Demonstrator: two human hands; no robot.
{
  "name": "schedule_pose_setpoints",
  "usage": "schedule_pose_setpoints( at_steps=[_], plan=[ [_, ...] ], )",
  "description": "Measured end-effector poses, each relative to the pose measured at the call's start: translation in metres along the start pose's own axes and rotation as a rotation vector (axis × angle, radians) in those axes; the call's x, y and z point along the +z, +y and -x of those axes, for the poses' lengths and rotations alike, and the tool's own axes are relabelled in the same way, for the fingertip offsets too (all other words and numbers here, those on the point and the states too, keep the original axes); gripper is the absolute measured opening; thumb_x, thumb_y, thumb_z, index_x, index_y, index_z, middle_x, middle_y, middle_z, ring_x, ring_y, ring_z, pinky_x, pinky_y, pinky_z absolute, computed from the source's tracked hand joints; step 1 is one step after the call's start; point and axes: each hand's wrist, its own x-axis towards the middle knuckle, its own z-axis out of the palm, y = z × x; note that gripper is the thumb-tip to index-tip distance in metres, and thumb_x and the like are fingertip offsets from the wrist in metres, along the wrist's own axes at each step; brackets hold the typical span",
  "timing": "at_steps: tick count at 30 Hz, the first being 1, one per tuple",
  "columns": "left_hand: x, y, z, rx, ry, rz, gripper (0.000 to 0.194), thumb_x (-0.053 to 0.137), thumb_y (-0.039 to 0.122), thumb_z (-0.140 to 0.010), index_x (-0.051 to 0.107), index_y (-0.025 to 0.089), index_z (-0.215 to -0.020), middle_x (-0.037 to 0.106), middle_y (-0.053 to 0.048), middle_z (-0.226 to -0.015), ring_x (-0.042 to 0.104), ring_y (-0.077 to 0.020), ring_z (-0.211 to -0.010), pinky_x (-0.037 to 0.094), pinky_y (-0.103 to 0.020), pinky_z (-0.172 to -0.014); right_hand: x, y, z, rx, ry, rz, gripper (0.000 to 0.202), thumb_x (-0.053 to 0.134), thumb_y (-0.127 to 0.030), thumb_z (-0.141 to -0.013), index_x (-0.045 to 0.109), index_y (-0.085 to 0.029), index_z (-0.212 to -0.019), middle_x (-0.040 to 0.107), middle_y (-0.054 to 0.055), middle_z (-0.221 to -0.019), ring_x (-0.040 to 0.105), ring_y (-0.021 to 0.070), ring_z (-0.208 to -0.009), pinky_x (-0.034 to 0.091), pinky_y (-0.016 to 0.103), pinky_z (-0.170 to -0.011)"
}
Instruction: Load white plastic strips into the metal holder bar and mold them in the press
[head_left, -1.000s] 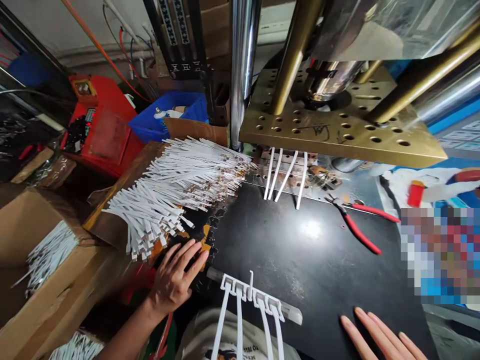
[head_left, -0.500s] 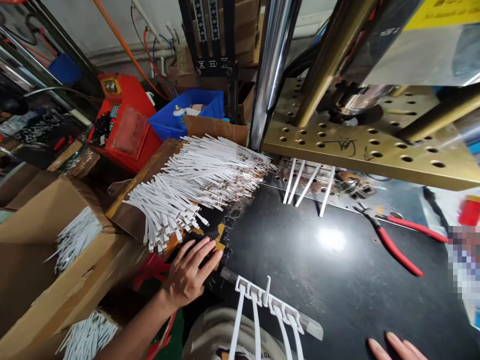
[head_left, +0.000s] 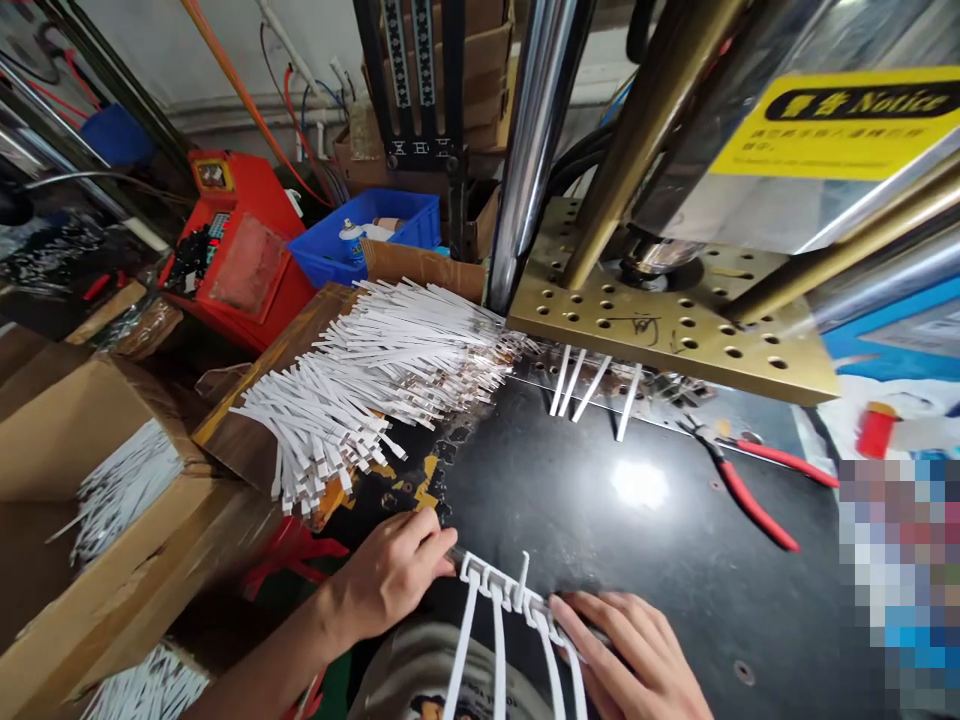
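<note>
A narrow metal bar lies at the near edge of the black tabletop, carrying a white moulded plastic strip [head_left: 499,583] with an upright stub. Several flat white cables [head_left: 499,640] hang from the strip toward my lap. My left hand [head_left: 397,575] pinches the bar's left end between thumb and fingers. On the other side, my right hand [head_left: 634,650] is closed over the bar's right end, its fingertips beside the strip; its thumb is hidden. A big pile of white cables [head_left: 405,350] with metal plugs lies to the left, beyond my left hand.
A brass-coloured press plate [head_left: 667,335] hangs over the back, with several white cable ends [head_left: 592,390] sticking out below. Red-handled cutters [head_left: 750,490] lie at right. Cardboard boxes [head_left: 150,540] with cables stand left; a blue crate [head_left: 367,225] and red machine [head_left: 240,250] stand behind.
My left hand has moved from flat on the table edge to the bar's left end and closed on it. My right hand has come in from the lower right onto the other end.
</note>
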Motion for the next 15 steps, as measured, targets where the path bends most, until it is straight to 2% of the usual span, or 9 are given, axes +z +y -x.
schedule_pose_setpoints(
  at_steps=[4,6,8,10,12,15],
  plan=[
    [-0.003,0.004,-0.022,0.023,-0.140,-0.033,0.014,0.050,0.005,-0.093,0.055,0.017,-0.098,0.052,-0.002,-0.088,0.055,-0.0166,-0.075,0.047,-0.028,-0.066,-0.020,0.022,-0.018,-0.023,-0.119,-0.175,0.038,0.043,-0.018,-0.099,0.061,-0.025,-0.132,0.071,0.008,-0.107,0.067,0.0185,-0.090,0.056,0.025,-0.075],
    [-0.006,0.006,-0.037,0.048,-0.195,-0.044,0.014,0.053,0.004,-0.091,0.052,0.018,-0.087,0.052,-0.001,-0.088,0.054,-0.0169,-0.078,0.045,-0.029,-0.069,-0.033,0.041,-0.025,-0.005,-0.235,-0.286,0.036,0.040,-0.016,-0.099,0.066,-0.027,-0.123,0.072,0.007,-0.106,0.068,0.0164,-0.089,0.056,0.022,-0.075],
    [-0.007,0.007,-0.052,0.077,-0.231,-0.020,0.018,0.054,0.004,-0.090,0.048,0.019,-0.082,0.051,0.000,-0.089,0.053,-0.0171,-0.082,0.043,-0.029,-0.070,-0.041,0.060,-0.039,0.051,-0.343,-0.381,0.033,0.039,-0.018,-0.101,0.069,-0.026,-0.111,0.072,0.006,-0.099,0.069,0.0154,-0.085,0.055,0.021,-0.072],
    [-0.005,0.008,-0.064,0.114,-0.252,0.013,0.020,0.054,0.003,-0.090,0.047,0.019,-0.080,0.052,0.000,-0.089,0.052,-0.0171,-0.085,0.042,-0.029,-0.071,-0.038,0.070,-0.062,0.131,-0.377,-0.414,0.030,0.040,-0.019,-0.101,0.070,-0.023,-0.098,0.071,0.005,-0.085,0.068,0.0144,-0.072,0.052,0.021,-0.065],
    [-0.001,0.010,-0.071,0.146,-0.251,0.040,0.021,0.052,0.002,-0.091,0.047,0.019,-0.080,0.052,0.000,-0.089,0.052,-0.0176,-0.085,0.042,-0.029,-0.072,-0.025,0.073,-0.088,0.219,-0.314,-0.403,0.028,0.043,-0.018,-0.098,0.068,-0.019,-0.086,0.064,0.001,-0.067,0.060,0.0127,-0.057,0.046,0.021,-0.057],
    [0.007,0.009,-0.073,0.191,-0.171,0.042,0.018,0.046,0.004,-0.095,0.051,0.018,-0.086,0.052,-0.002,-0.087,0.054,-0.0188,-0.083,0.043,-0.030,-0.071,-0.003,0.079,-0.119,0.401,-0.019,-0.490,0.022,0.044,-0.009,-0.089,0.063,-0.017,-0.081,0.062,-0.001,-0.067,0.057,0.0098,-0.051,0.044,0.020,-0.056]
  ],
)
